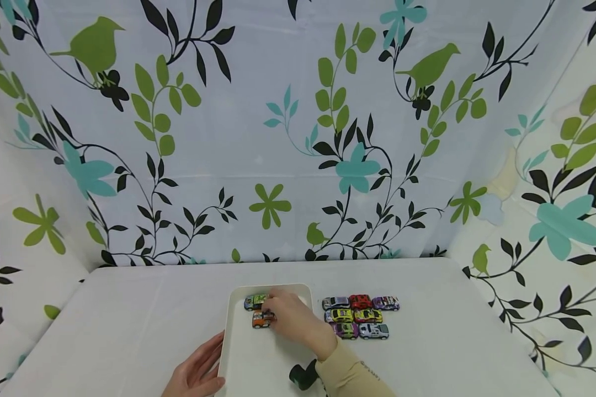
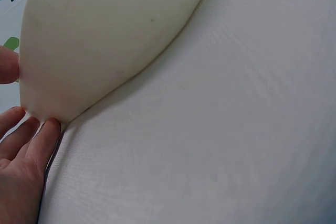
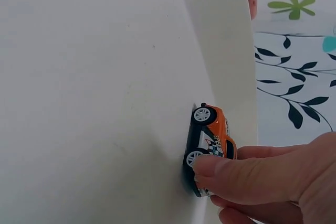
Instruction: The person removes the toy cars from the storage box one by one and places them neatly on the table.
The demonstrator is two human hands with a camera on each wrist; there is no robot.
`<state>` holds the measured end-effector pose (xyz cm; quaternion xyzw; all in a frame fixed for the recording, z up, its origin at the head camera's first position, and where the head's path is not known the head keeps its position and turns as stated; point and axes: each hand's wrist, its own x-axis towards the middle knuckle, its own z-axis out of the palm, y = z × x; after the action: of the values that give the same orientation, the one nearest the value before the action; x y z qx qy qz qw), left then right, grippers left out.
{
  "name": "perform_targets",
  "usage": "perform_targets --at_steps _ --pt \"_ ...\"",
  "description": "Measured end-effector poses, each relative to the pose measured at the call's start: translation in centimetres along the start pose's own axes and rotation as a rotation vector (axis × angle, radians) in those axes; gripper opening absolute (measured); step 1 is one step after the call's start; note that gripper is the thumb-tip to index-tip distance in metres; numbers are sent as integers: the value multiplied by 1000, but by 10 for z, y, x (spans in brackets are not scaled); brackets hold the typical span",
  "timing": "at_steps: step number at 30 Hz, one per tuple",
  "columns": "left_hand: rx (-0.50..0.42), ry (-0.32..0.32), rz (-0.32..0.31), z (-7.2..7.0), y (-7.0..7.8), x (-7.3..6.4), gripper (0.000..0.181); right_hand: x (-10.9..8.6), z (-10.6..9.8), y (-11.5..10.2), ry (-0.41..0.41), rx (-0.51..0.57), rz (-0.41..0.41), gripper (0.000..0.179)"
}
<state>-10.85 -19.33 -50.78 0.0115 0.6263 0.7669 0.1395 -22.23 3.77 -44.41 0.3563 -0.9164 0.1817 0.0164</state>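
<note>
In the head view, my right hand (image 1: 295, 317) is over the upper part of a white tray (image 1: 270, 364). Its thumb and fingers pinch an orange toy car (image 3: 212, 145) with a checkered side, seen close up in the right wrist view. Beside that car in the tray is a green toy car (image 1: 255, 301), partly covered by my fingers. My left hand (image 1: 198, 369) rests along the tray's left side from outside, its fingers fairly straight. The left wrist view has those fingertips (image 2: 50, 129) touching the tray's outer wall.
Several toy cars (image 1: 354, 316) stand in close rows on the white table (image 1: 442, 353), just right of the tray. A dark green object (image 1: 303, 376) appears near my right sleeve (image 1: 352, 375). Patterned cloth (image 1: 298, 138) hangs behind and at both sides.
</note>
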Motion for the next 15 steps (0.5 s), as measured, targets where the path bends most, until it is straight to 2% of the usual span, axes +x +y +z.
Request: perform_targets --at_steps 10,15 --pt "-7 -12 15 -1 -1 0 85 -3 4 3 -17 31 25 28" --pt "-1 -2 6 0 -1 0 85 -5 3 6 -5 31 3 26"
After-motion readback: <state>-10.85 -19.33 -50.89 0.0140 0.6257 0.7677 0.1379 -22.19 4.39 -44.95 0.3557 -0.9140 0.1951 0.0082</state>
